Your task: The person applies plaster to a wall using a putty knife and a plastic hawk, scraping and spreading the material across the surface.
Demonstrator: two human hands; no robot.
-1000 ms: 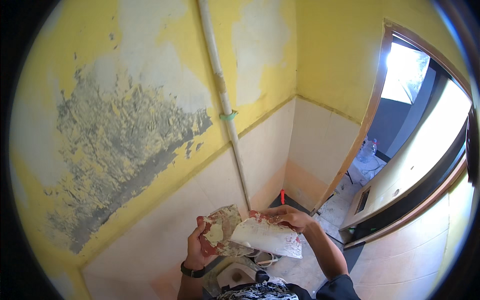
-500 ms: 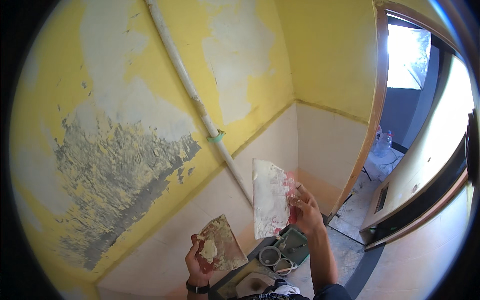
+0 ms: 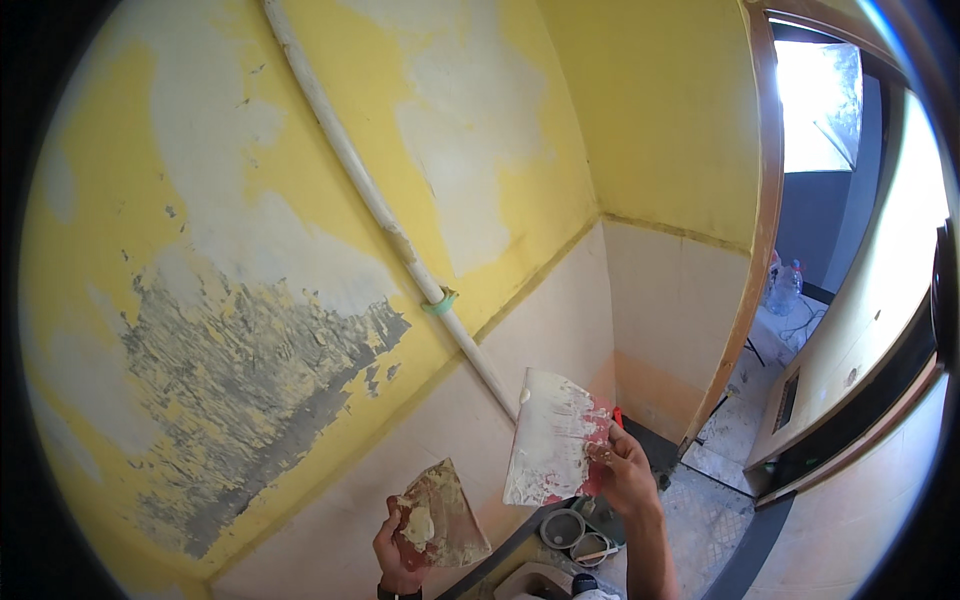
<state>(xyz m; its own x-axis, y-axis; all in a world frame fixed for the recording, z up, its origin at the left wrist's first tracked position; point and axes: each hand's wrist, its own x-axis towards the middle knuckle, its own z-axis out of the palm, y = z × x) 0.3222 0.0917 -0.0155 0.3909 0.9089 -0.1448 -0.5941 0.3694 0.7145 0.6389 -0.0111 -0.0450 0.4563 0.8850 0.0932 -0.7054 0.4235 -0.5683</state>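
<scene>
In my right hand (image 3: 632,476) is a wide, flat red putty spreader (image 3: 552,440), its face mostly coated in whitish putty. The fingers pinch its right edge. My left hand (image 3: 398,556) grips a smaller reddish putty spreader (image 3: 455,522), streaked with drying filler and bearing a thick cream-coloured lump of putty (image 3: 416,522) near the thumb. The two spreaders are held apart, side by side, in front of the pinkish lower wall (image 3: 400,440). Up and left of them, the yellow wall (image 3: 330,130) shows a rough grey patch (image 3: 260,370) and pale filled areas.
A whitish pipe (image 3: 360,180) with a green tie (image 3: 440,302) runs slantwise down the wall. Round tubs (image 3: 562,530) stand on the floor below my right hand. To the right is a doorway with a brown frame (image 3: 757,260), with plastic bottles (image 3: 786,286) beyond it.
Both hands have dropped lower in the view. The right one has moved slightly right, and its spreader is tilted more. My head view has shifted a little.
</scene>
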